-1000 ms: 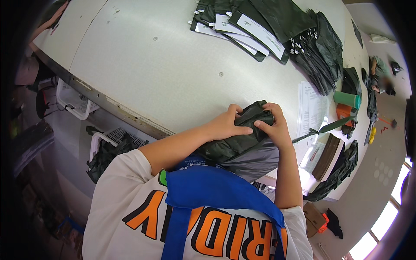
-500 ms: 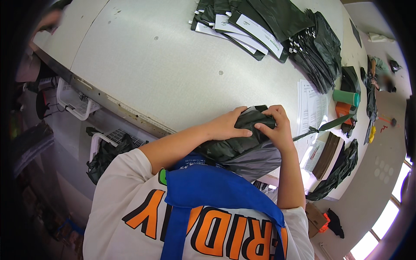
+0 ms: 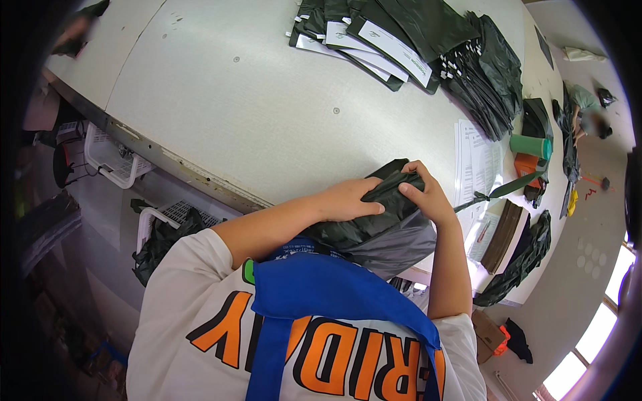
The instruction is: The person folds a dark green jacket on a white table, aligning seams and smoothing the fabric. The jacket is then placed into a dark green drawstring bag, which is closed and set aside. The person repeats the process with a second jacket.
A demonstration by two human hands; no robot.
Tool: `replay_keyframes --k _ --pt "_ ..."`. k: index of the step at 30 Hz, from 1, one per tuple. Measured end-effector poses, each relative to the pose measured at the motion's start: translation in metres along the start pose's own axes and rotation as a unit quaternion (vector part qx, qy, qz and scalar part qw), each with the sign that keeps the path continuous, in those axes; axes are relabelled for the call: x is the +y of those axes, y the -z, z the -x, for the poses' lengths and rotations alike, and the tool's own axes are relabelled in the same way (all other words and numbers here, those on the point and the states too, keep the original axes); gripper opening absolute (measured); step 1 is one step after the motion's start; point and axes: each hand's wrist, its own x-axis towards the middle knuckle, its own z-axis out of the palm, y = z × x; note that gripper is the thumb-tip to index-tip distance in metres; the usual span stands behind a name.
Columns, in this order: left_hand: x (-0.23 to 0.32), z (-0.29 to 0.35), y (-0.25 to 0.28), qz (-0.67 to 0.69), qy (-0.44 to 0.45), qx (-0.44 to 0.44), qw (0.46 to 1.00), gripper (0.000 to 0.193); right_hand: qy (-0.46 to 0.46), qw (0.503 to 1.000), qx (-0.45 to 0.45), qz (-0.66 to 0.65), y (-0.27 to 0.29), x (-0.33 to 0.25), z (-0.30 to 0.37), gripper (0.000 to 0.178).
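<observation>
A crumpled dark green fabric piece (image 3: 364,226) lies bunched at the table's near edge, close against my body, with a grey side showing below it. My left hand (image 3: 348,199) grips it from the left, thumb on top and the other fingers hidden in the folds. On its right side my right hand (image 3: 426,192) pinches the upper fold between thumb and fingers. Both hands are close together. A stack of dark pieces with white labels (image 3: 394,50) lies at the far side, beside a bunch of dark fabric pieces (image 3: 478,87).
Printed sheets (image 3: 471,157) lie right of my hands, near a green cylinder (image 3: 530,146) and a knotted green strip (image 3: 505,190). White baskets (image 3: 114,160) hang below the table's left edge, one holding dark fabric (image 3: 164,240). Other people are at the far left and far right.
The fabric's top fold has been drawn up and over between my hands. My right fingers have shifted slightly along it, and my left hand has moved a little left.
</observation>
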Motion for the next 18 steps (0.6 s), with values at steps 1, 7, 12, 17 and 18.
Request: replay_keyframes --k 1,7,12,17,18 --pt "0.003 0.000 0.001 -0.009 0.002 -0.020 1.000 0.054 0.000 1.000 -0.007 -0.020 0.001 0.003 0.001 0.031" --pt "-0.009 -0.031 0.021 0.173 0.211 -0.120 0.955 0.035 0.010 0.992 0.041 -0.121 -0.007 0.009 0.015 0.027" --pt "-0.006 -0.057 0.012 -0.211 0.091 -0.195 0.954 0.029 0.001 0.993 0.051 -0.102 -0.010 0.000 0.023 0.026" --pt "0.002 -0.049 0.006 -0.364 0.045 -0.118 0.923 0.026 -0.011 0.995 0.053 -0.088 -0.008 0.006 0.028 0.023" --pt "-0.012 -0.043 0.005 -0.384 0.007 -0.070 0.921 0.025 -0.019 0.994 0.059 -0.092 -0.007 0.005 0.030 0.023"
